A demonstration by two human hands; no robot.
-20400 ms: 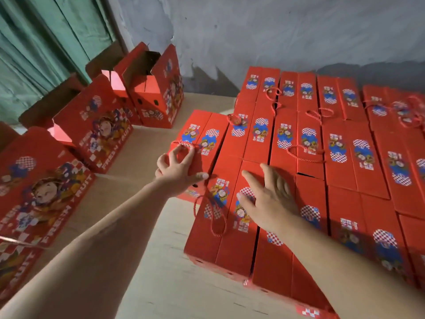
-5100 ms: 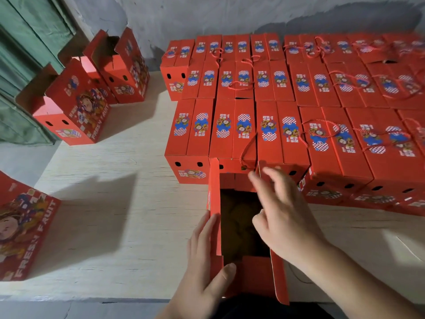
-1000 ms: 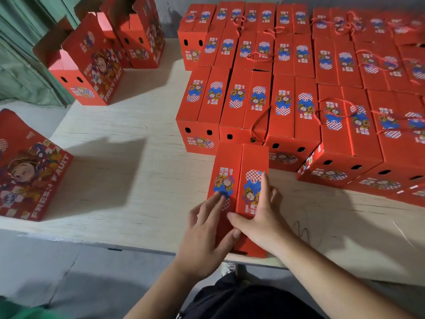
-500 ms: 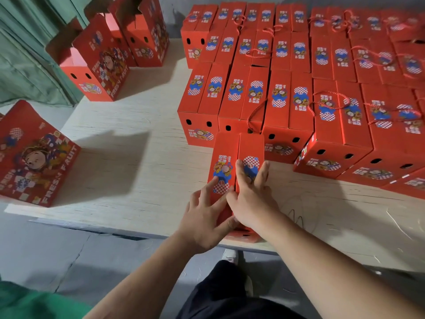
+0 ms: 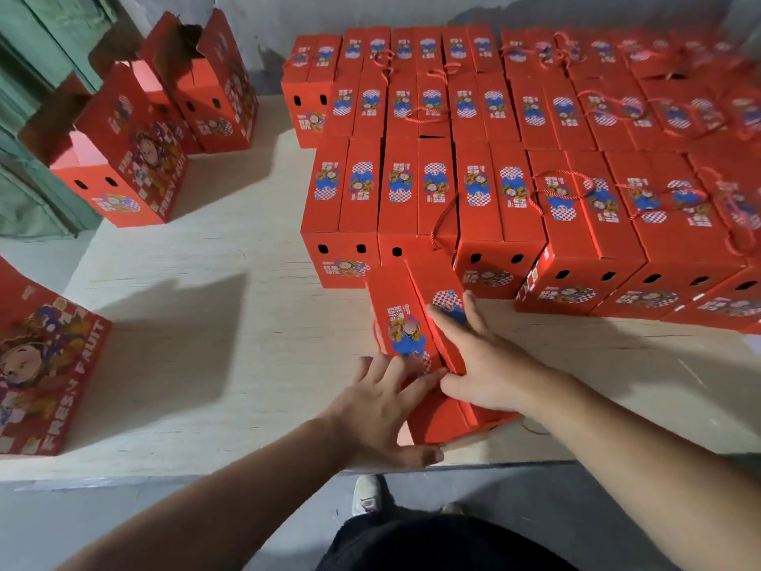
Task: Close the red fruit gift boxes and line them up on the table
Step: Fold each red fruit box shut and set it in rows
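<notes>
**Both palms flat on the closed box**

Firmly, the left hand [image 5: 376, 418] and right hand [image 5: 484, 370] press outstretched fingers on the shut red box [image 5: 405, 323], near the table [image 5: 230, 348] front edge, touching the lined-up boxes [image 5: 510, 166].

Closed red boxes massed at the table's [image 5: 197, 323] far right: too many and too blurred to count exactly; three rows show, the front row [image 5: 494, 216] about seven. Open boxes along the left edge: three, two at the far left corner [image 5: 127, 158] [image 5: 214, 88] and one at the near left corner [image 5: 37, 364]. Box under the hands at the near edge [image 5: 412, 323]: one; hands: two, left [image 5: 379, 414], right [image 5: 486, 364].
</notes>
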